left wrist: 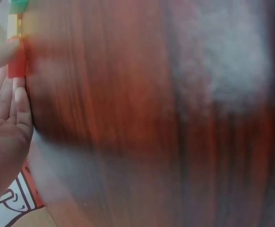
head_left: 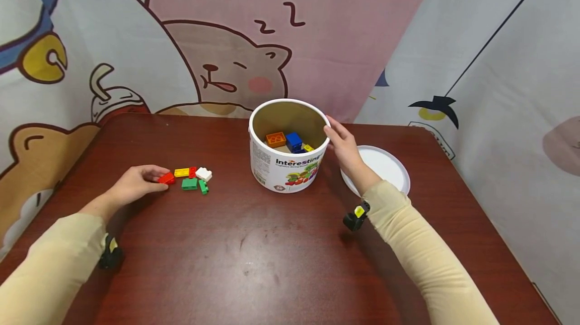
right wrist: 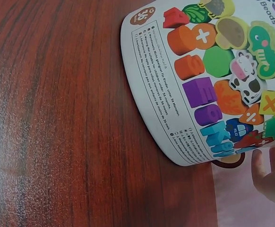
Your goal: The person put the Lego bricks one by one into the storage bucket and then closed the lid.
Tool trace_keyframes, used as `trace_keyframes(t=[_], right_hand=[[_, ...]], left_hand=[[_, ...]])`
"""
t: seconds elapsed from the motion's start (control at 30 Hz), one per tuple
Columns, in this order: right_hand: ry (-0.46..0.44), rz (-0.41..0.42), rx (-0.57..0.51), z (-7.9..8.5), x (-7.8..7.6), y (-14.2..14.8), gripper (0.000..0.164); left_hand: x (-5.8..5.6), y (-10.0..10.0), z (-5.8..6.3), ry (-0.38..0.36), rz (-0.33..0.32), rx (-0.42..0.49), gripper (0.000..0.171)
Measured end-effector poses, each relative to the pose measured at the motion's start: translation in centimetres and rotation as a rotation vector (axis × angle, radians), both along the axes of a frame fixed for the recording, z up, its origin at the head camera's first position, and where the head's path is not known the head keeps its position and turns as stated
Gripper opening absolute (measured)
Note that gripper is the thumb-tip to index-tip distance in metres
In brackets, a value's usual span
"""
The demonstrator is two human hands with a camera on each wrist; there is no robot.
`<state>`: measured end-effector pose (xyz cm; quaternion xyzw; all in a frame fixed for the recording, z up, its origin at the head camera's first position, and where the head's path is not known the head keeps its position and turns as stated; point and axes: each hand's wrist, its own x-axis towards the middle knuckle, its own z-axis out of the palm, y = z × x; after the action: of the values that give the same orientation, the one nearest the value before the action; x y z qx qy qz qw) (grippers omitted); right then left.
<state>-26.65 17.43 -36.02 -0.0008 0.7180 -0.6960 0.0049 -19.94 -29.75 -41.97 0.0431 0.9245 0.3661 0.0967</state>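
Note:
At the left of the table, my left hand point(head_left: 138, 184) pinches a red building brick point(head_left: 166, 179) between thumb and fingers; the left wrist view shows the thumb across the same red brick point(left wrist: 17, 61). Just beyond it lie a yellow brick point(head_left: 182, 172), a small red piece point(head_left: 192, 172), a white brick point(head_left: 204, 174) and two green bricks point(head_left: 189, 184). My right hand point(head_left: 346, 151) grips the right rim of a white printed bucket point(head_left: 290, 171), thumb at the edge. Inside sit an orange brick point(head_left: 275, 139), blue bricks point(head_left: 293, 141) and a yellow piece point(head_left: 308, 148).
A round white lid point(head_left: 385, 166) lies flat to the right of the bucket, partly beneath the right forearm. The brown wooden table point(head_left: 254, 254) ends at the back against a cartoon-printed cloth point(head_left: 344, 38).

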Motion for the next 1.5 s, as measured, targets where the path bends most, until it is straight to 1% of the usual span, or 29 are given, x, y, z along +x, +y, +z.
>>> trace_keyframes(t=[0.13, 0.23, 0.33, 0.47, 0.57, 0.67, 0.87, 1.0, 1.17, 1.4, 1.5], right_hand=[[0.002, 0.005, -0.010, 0.0, 0.1, 0.0, 0.048], [0.005, 0.005, -0.031, 0.0, 0.2, 0.0, 0.047], [0.002, 0.006, -0.028, -0.1, 0.2, 0.1, 0.047], [0.000, 0.007, -0.039, -0.2, 0.2, 0.2, 0.047], [0.000, 0.006, -0.042, -0.2, 0.2, 0.2, 0.047], [-0.002, 0.004, -0.024, -0.2, 0.2, 0.3, 0.047], [0.001, 0.002, -0.017, -0.1, 0.1, 0.2, 0.047], [-0.006, 0.004, -0.008, -0.1, 0.1, 0.2, 0.048], [-0.011, 0.008, -0.009, 0.0, 0.1, 0.1, 0.048], [-0.009, 0.015, 0.000, 0.1, 0.1, 0.1, 0.049], [-0.014, 0.013, 0.004, 0.1, 0.2, 0.1, 0.049]], left_hand=[[0.0, 0.0, 0.1, 0.001, -0.005, -0.018, 0.047], [0.1, 0.1, 0.3, 0.003, 0.000, -0.021, 0.048], [0.1, 0.2, 0.5, 0.002, 0.005, -0.023, 0.048], [0.0, 0.2, 0.8, -0.013, 0.013, -0.008, 0.050], [-0.2, 0.4, 1.4, -0.029, 0.022, 0.014, 0.050], [-0.4, 0.8, 2.2, -0.025, 0.024, 0.023, 0.050], [-1.2, 2.2, 4.3, 0.034, -0.001, 0.020, 0.047], [-1.7, 3.0, 5.6, 0.041, -0.011, 0.047, 0.048], [-2.3, 3.7, 6.9, 0.046, -0.022, 0.072, 0.050], [-2.7, 5.3, 9.3, 0.075, -0.008, 0.086, 0.048], [-2.9, 6.0, 10.2, 0.078, -0.012, 0.103, 0.049]])
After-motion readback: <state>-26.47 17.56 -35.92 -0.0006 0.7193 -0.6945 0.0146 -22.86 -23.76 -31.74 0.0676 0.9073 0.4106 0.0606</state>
